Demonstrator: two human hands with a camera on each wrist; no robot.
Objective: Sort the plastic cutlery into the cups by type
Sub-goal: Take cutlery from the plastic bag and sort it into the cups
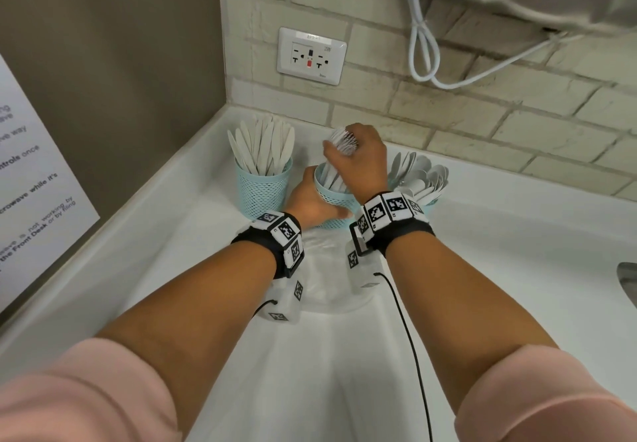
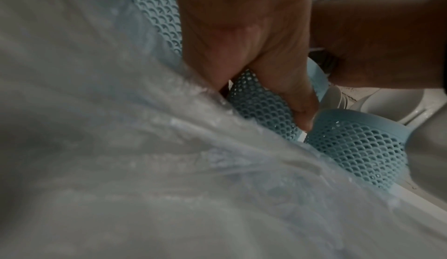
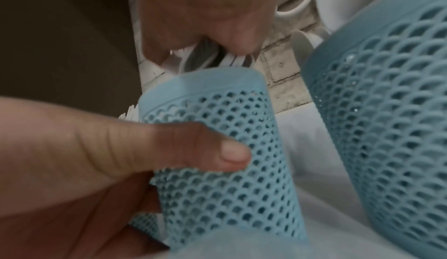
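Three light blue mesh cups stand in the counter's back corner. The left cup is full of white knives. The right cup holds white spoons. My left hand grips the middle cup round its side, with the thumb pressed on the mesh. Just above that cup's mouth, my right hand grips a bundle of white forks, tines up and handles down inside the cup.
A crumpled clear plastic bag lies on the white counter under my wrists. A wall socket and a looped white cable are on the brick wall behind. A sink edge shows at the far right.
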